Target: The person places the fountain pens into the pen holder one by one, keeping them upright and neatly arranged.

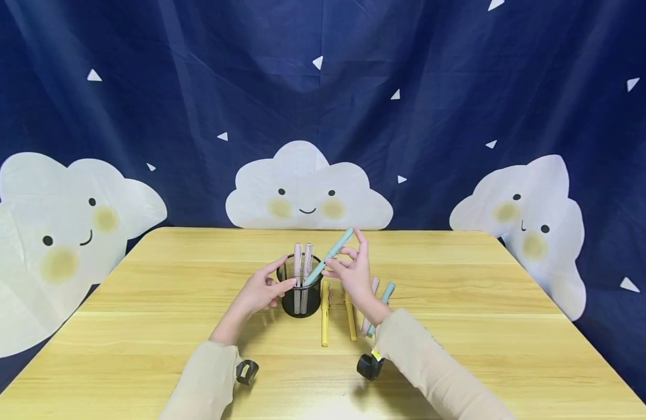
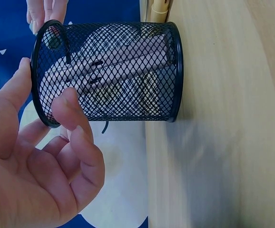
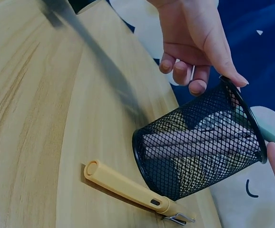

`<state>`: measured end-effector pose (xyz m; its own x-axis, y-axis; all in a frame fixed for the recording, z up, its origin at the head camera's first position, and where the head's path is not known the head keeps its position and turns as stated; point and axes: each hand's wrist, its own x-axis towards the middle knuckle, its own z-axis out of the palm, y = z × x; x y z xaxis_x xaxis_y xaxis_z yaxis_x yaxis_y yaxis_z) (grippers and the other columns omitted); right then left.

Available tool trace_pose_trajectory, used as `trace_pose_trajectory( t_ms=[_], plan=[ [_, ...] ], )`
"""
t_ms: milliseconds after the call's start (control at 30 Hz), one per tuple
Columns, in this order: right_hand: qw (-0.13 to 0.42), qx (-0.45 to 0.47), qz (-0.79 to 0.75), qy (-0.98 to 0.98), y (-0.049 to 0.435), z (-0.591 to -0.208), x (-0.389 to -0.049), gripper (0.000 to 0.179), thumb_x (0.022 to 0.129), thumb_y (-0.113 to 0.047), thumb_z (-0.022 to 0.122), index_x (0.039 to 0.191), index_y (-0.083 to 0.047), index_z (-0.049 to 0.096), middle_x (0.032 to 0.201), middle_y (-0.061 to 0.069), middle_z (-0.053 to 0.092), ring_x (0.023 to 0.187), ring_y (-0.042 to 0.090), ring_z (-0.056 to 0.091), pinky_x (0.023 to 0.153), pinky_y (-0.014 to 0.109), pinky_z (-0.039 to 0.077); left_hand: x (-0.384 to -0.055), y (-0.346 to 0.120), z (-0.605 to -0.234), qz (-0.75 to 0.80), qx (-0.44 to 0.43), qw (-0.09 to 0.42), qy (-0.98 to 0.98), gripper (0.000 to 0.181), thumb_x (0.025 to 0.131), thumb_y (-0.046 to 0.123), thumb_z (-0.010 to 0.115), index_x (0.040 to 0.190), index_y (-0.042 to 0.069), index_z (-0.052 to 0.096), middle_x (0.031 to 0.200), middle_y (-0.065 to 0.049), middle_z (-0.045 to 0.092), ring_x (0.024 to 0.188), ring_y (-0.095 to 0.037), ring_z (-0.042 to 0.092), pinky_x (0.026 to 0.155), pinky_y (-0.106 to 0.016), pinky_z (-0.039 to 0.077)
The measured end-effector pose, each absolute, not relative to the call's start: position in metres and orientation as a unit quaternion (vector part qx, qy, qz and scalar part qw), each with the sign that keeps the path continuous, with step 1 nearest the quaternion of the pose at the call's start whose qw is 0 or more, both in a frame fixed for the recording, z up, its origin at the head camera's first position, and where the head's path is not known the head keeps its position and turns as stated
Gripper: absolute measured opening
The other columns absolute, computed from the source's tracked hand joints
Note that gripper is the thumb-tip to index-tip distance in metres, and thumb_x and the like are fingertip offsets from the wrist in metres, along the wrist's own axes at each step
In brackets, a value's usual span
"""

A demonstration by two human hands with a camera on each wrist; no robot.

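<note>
A black mesh pen holder (image 1: pixel 311 303) stands upright on the table with two pale lilac pens (image 1: pixel 297 259) inside. My left hand (image 1: pixel 257 291) holds it at the left side, thumb and forefinger at the rim and the other fingers loosely bent, as the left wrist view shows. Over the holder's right rim, my right hand (image 1: pixel 356 274) pinches a teal pen (image 1: pixel 334 249), which leans with its lower end inside the mouth. In the right wrist view, only part of that teal pen (image 3: pixel 274 137) and some fingertips appear at the rim.
Right of the holder lie two yellow pens (image 1: pixel 325 321), one close beside its base. Farther right, partly behind my right wrist, are another lilac pen (image 1: pixel 374 286) and another teal pen (image 1: pixel 388 291). A dark blue cloud-patterned curtain (image 1: pixel 312 105) hangs behind the wooden table (image 1: pixel 144 326).
</note>
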<state>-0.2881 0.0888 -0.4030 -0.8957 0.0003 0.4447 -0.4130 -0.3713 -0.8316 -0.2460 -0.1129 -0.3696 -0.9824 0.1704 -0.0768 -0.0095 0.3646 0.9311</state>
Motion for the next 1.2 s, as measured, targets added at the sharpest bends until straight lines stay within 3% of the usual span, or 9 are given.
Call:
trace_pose_trajectory(
  t_ms=[133, 300, 433, 667, 1200],
  plan=[
    [0.153, 0.186, 0.773, -0.586, 0.083, -0.387, -0.274, 0.087, 0.073, 0.013, 0.064, 0.141, -0.018, 0.019, 0.084, 0.008, 0.051, 0.069, 0.014, 0.058, 0.061, 0.032, 0.052, -0.246, -0.113, -0.370, 0.561, 0.048, 0.081, 0.822, 0.066, 0.082, 0.022, 0.065, 0.140, 0.022, 0.032, 0.070, -0.019, 0.057, 0.043, -0.014, 0.044, 0.042, -0.023, 0.036],
    [0.183, 0.169, 0.699, -0.670, 0.079, -0.371, -0.260, 0.081, 0.072, 0.016, 0.063, 0.138, -0.006, 0.022, 0.084, 0.021, 0.056, 0.076, 0.022, 0.057, 0.065, 0.021, 0.047, -0.246, -0.113, -0.370, 0.559, 0.054, 0.080, 0.823, 0.066, 0.083, 0.022, 0.065, 0.140, 0.020, 0.031, 0.069, -0.017, 0.057, 0.043, -0.014, 0.044, 0.042, -0.024, 0.036],
    [0.187, 0.186, 0.682, -0.682, 0.078, -0.371, -0.259, 0.077, 0.072, 0.015, 0.063, 0.137, -0.003, 0.024, 0.084, 0.028, 0.055, 0.077, 0.027, 0.056, 0.063, 0.019, 0.043, -0.246, -0.113, -0.369, 0.558, 0.052, 0.081, 0.824, 0.066, 0.083, 0.022, 0.065, 0.140, 0.020, 0.032, 0.069, -0.017, 0.057, 0.043, -0.014, 0.044, 0.042, -0.023, 0.036],
    [0.182, 0.202, 0.682, -0.679, 0.076, -0.373, -0.260, 0.073, 0.072, 0.017, 0.062, 0.134, -0.001, 0.028, 0.080, 0.023, 0.055, 0.076, 0.030, 0.056, 0.062, 0.020, 0.046, -0.247, -0.113, -0.368, 0.553, 0.059, 0.078, 0.827, 0.065, 0.084, 0.023, 0.064, 0.140, 0.020, 0.032, 0.067, -0.015, 0.056, 0.043, -0.015, 0.044, 0.042, -0.025, 0.036],
    [0.182, 0.197, 0.667, -0.695, 0.075, -0.373, -0.258, 0.070, 0.073, 0.017, 0.061, 0.133, -0.002, 0.031, 0.084, 0.025, 0.052, 0.078, 0.032, 0.054, 0.067, 0.020, 0.046, -0.247, -0.113, -0.369, 0.552, 0.056, 0.081, 0.828, 0.067, 0.083, 0.024, 0.065, 0.140, 0.020, 0.031, 0.068, -0.015, 0.056, 0.044, -0.014, 0.044, 0.043, -0.026, 0.038]
  ],
)
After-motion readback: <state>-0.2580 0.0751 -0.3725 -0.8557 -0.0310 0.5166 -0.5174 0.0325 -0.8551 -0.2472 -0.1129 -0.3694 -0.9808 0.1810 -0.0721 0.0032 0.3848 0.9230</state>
